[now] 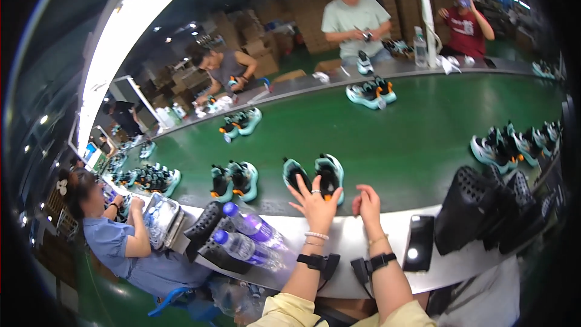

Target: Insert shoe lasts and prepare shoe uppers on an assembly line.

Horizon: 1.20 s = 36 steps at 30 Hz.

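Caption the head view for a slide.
Both hands, left and right, open over a pair of teal sneakers on a green conveyor belt, two water bottles alongside.

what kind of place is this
Most likely a shoe factory assembly line. Pairs of teal-and-black sneakers ride a long green conveyor belt, several people work along both sides, and stacked cardboard boxes fill the back.
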Each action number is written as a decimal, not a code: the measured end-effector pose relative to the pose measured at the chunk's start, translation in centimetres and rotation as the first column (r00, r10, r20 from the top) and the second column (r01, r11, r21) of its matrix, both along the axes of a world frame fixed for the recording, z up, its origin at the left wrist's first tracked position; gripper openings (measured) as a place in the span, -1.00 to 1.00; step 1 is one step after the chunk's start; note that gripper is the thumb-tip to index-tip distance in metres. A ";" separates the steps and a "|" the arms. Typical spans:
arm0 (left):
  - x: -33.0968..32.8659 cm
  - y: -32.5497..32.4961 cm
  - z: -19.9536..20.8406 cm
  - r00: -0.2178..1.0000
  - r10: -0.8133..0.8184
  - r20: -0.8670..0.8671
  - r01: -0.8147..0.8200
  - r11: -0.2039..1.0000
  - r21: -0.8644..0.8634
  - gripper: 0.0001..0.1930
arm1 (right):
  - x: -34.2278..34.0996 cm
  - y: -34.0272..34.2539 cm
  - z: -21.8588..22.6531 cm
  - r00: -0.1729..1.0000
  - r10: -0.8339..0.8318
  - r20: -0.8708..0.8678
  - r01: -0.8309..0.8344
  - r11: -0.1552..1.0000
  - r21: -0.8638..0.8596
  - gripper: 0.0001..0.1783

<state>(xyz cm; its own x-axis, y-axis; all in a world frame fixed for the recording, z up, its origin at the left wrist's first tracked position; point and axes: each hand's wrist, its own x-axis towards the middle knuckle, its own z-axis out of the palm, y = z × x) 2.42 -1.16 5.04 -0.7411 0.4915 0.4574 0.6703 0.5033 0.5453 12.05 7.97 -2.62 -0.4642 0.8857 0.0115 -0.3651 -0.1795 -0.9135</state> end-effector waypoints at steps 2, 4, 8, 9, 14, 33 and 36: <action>-0.4 -1.1 -1.2 0.992 -0.001 0.129 0.007 0.999 -0.042 -0.28 | -0.8 0.0 0.4 1.000 0.029 0.000 -0.029 0.999 -0.036 -0.71; -2.7 -1.1 -3.7 0.993 -0.110 -0.028 0.113 0.986 0.123 -0.39 | -1.7 0.4 -0.2 0.998 0.068 -0.006 -0.068 0.997 -0.034 -0.70; -5.4 0.4 -4.3 0.986 -0.167 -0.003 0.167 0.979 0.121 -0.54 | -0.8 1.1 -0.4 0.997 0.077 -0.008 -0.077 0.994 -0.075 -0.66; -6.1 0.6 -4.4 0.984 -0.178 0.006 0.176 0.974 0.141 -0.54 | -0.5 1.2 -0.3 0.996 0.090 -0.027 -0.092 0.992 -0.090 -0.65; -8.4 -0.5 -4.0 0.986 -0.140 -0.093 0.157 0.967 0.202 -0.60 | 0.3 0.8 0.2 0.993 0.111 -0.025 -0.114 0.987 -0.114 -0.63; 0.3 2.2 -5.8 0.676 -0.582 0.452 0.124 0.695 0.708 -0.57 | 0.2 -1.0 1.7 0.999 0.026 -0.038 -0.032 0.988 -0.150 -0.47; -0.5 1.6 -6.7 0.512 -0.590 0.625 -0.029 0.715 0.699 -0.52 | 0.5 -2.2 1.9 0.998 0.054 -0.026 -0.057 0.987 -0.147 -0.45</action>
<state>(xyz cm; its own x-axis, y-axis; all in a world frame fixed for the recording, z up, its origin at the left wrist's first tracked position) 1.95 0.42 -1.65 -0.7865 0.6162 0.0401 -0.1397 -0.2409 0.9605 12.59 5.82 -0.67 -0.5136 0.8513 -0.1072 -0.3704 -0.3326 -0.8673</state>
